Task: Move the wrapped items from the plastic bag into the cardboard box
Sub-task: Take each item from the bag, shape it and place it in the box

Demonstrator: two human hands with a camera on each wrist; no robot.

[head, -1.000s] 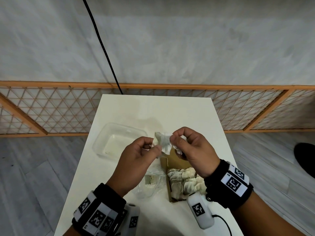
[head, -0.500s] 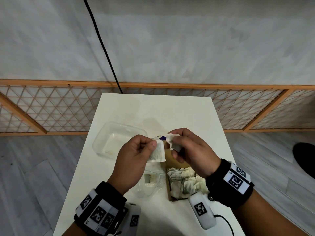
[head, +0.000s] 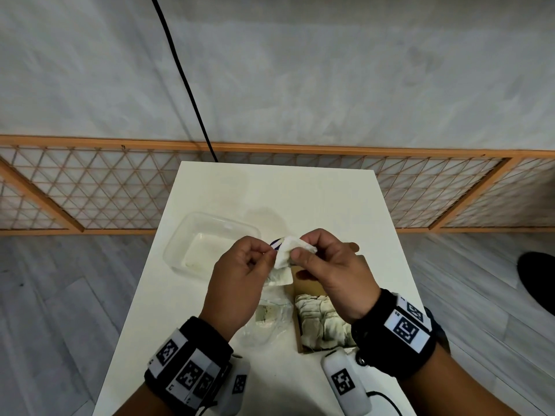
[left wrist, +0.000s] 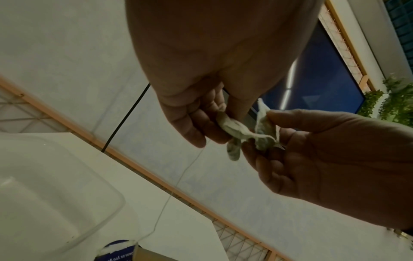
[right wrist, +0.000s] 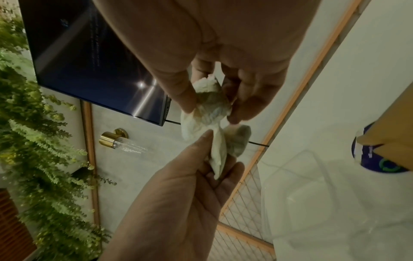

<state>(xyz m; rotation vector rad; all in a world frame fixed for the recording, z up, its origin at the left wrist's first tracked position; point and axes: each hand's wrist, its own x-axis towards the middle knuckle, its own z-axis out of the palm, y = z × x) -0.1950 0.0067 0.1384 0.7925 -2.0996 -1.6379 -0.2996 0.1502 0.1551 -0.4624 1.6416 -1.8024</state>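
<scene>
On the white rectangular table [head: 300, 190], a clear plastic tub [head: 192, 235] lies left; the open brown cardboard box [head: 300, 331] lies right, wrapped items [head: 321, 322] inside, a crumpled clear plastic bag [head: 267, 322] just left of it.

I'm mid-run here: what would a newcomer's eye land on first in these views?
Both hands, left hand and right hand, pinch a crumpled white wrapped item above the table. Below the right wrist, the cardboard box already holds several wrapped items, beside the plastic bag.
</scene>
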